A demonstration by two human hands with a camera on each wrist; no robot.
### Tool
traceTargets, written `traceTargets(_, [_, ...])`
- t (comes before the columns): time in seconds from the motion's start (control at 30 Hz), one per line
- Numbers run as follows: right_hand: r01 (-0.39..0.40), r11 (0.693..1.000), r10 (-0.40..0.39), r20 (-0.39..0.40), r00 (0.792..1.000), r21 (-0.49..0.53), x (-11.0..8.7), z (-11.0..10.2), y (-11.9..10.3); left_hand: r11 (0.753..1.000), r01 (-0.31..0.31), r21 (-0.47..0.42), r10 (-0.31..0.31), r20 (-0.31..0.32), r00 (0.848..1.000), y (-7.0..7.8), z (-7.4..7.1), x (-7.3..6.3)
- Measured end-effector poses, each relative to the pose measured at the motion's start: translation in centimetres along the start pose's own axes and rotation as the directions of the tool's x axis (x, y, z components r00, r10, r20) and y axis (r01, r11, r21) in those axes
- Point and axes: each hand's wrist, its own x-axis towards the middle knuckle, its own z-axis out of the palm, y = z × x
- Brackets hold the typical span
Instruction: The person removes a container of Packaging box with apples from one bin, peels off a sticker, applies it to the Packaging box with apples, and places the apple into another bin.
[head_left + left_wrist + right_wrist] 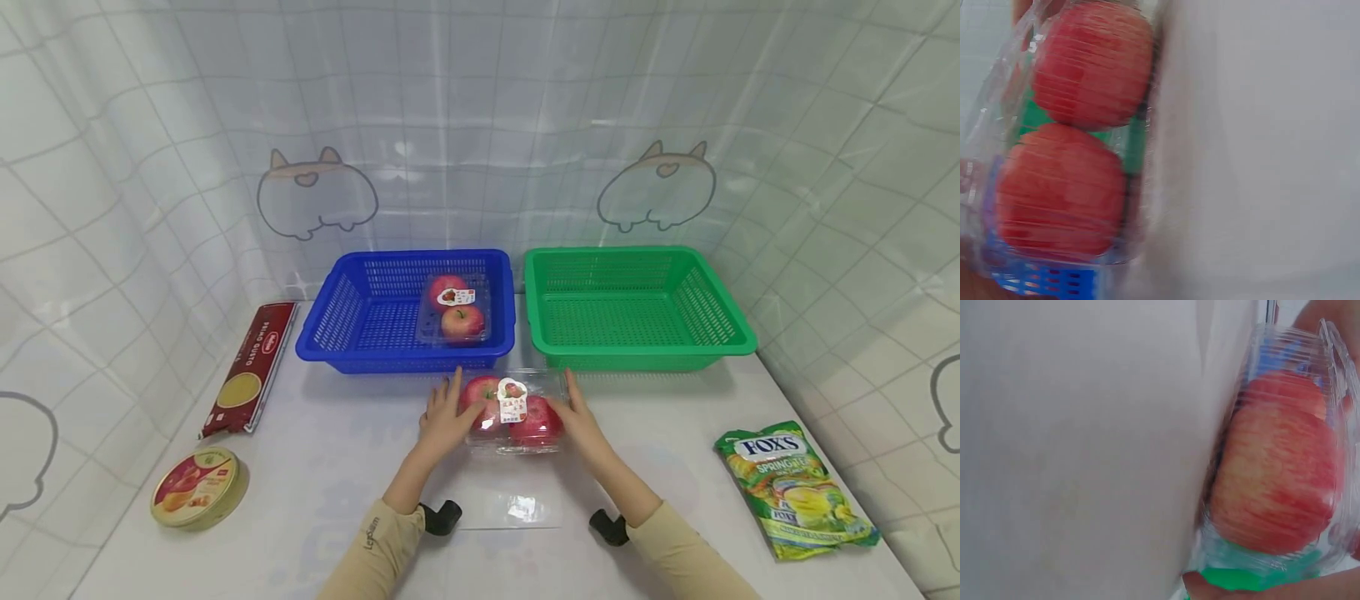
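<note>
A clear plastic box of apples (513, 410) lies in front of the baskets, with two red apples and a white label showing. My left hand (446, 422) grips its left side, the thumb over the top edge. On the right side my right hand (583, 427) holds it the same way. In the left wrist view both red apples (1063, 190) show through the ribbed plastic. The right wrist view has one apple (1275, 478) large and close, the other partly hidden behind it, with fingers at the box's ends.
Behind stands a blue basket (341, 358) holding a similar apple box (431, 329); a green basket (637, 361) is beside it. To the left lie a red pasta pack (251, 367) and a round tin (198, 487). A green candy bag (795, 492) lies right.
</note>
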Motion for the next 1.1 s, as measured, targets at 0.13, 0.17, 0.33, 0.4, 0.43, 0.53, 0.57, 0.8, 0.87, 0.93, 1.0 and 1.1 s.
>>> traceTargets(0.13, [-0.015,0.996,0.013,0.025,1.0,0.085,0.2,0.2,0.2,0.972,0.01,-0.236,-0.012,-0.008,1.0,-0.2,0.7,0.3])
traceTargets(0.17, [-0.015,0.995,0.012,0.028,1.0,0.096,0.3,0.3,0.2,0.956,0.002,-0.294,-0.007,-0.015,1.0,-0.3,0.8,0.4])
traceTargets(0.33, [-0.023,0.993,0.022,0.015,1.0,0.118,0.2,0.7,0.2,0.883,-0.02,-0.47,-0.003,-0.047,0.999,-0.2,1.5,0.2])
traceTargets(0.4, [-0.033,0.99,0.031,0.016,0.999,0.134,-0.1,0.8,0.2,0.873,-0.009,-0.487,-0.018,-0.05,0.999,-0.1,1.5,0.0])
traceTargets(0.43, [-0.043,0.989,0.041,0.017,0.999,0.144,-0.3,0.8,0.0,0.869,0.002,-0.495,-0.029,-0.047,0.998,0.0,1.5,-0.1])
traceTargets(0.53, [-0.066,0.982,0.064,0.021,0.998,0.175,-1.1,0.8,-0.4,0.852,0.019,-0.523,-0.047,-0.041,0.998,0.3,1.4,-0.8])
traceTargets(0.57, [-0.076,0.979,0.074,0.021,0.997,0.189,-1.4,0.7,-0.7,0.846,0.023,-0.533,-0.052,-0.041,0.998,0.5,1.3,-1.0])
traceTargets(0.8, [-0.065,0.978,0.068,-0.01,0.998,0.197,-2.9,-0.4,-2.5,0.771,-0.006,-0.637,-0.049,-0.068,0.997,2.3,0.4,-3.4])
traceTargets(0.87, [-0.066,0.98,0.067,0.003,0.998,0.19,-3.1,-1.0,-3.0,0.745,0.01,-0.667,-0.058,-0.05,0.997,2.8,-0.1,-3.9])
traceTargets(0.93, [-0.076,0.979,0.072,0.027,0.997,0.19,-3.2,-1.7,-3.6,0.719,0.039,-0.694,-0.07,-0.016,0.997,3.0,-0.7,-4.3])
traceTargets(1.0, [-0.088,0.978,0.078,0.06,0.995,0.191,-3.1,-2.5,-4.2,0.682,0.063,-0.729,-0.062,0.028,0.998,3.1,-1.3,-4.5])
traceTargets(1.1, [-0.106,0.979,0.086,0.117,0.989,0.175,-2.8,-3.7,-5.1,0.63,0.089,-0.771,-0.024,0.096,0.995,3.2,-2.0,-4.6])
